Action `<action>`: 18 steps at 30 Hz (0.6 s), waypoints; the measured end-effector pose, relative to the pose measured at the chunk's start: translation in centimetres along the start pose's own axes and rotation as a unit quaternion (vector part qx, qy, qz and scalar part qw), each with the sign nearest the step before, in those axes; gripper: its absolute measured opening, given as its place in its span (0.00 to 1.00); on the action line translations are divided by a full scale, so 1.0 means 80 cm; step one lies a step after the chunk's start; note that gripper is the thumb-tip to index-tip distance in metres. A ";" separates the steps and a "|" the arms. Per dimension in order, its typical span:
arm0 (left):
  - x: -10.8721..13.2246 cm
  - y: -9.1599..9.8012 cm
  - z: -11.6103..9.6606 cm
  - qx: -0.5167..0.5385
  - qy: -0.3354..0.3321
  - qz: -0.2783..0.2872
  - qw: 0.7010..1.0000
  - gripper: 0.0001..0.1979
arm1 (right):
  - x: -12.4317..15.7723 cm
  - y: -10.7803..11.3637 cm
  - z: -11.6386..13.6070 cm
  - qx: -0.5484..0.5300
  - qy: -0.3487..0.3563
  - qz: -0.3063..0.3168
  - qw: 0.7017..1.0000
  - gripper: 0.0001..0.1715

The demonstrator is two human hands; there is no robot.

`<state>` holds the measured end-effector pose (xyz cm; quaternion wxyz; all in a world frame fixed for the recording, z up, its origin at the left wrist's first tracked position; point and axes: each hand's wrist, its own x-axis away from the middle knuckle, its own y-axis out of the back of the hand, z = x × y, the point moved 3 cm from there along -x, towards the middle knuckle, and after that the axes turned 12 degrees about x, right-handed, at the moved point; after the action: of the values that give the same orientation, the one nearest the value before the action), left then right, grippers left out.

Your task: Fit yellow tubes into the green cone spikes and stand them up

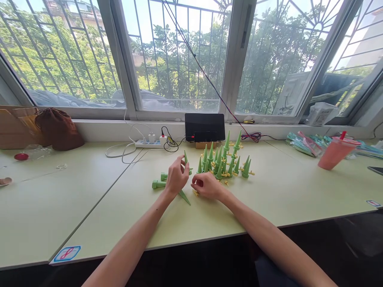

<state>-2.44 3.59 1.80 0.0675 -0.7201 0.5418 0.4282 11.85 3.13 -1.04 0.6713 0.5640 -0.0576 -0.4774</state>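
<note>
My left hand [176, 176] is closed around a green plastic watering spike [186, 157], its point up. Under and beside that hand, loose green spikes [158, 184] lie on their sides on the table. To its right, my right hand [207, 185] is low over the table with its fingers curled in a pinch; whatever they hold is hidden. A small yellow valve piece [195, 193] lies just below these fingertips. Beyond my right hand stands a cluster of upright green spikes [219, 162], many with yellow valves at their sides. Another yellow piece [226, 183] lies in front of the cluster.
At the back stand a dark tablet [204, 122] and a white power strip [151, 143] with cables. A pink cup with a straw [336, 153] and plastic packets [305, 144] are on the right. A brown drawstring bag [60, 129] sits at the left.
</note>
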 end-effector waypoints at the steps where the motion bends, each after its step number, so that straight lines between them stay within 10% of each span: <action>1: 0.000 0.001 -0.001 0.002 0.004 -0.004 1.000 0.14 | 0.000 0.000 0.000 0.000 0.001 -0.001 1.000 0.03; 18: -0.004 -0.001 0.005 0.140 0.082 0.015 0.987 0.12 | -0.003 0.004 -0.005 -0.020 -0.028 -0.055 0.998 0.21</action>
<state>-2.65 4.10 1.75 0.1164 -0.7281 0.6106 0.2888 12.11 3.53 -0.82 0.6533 0.5396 -0.0355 -0.5300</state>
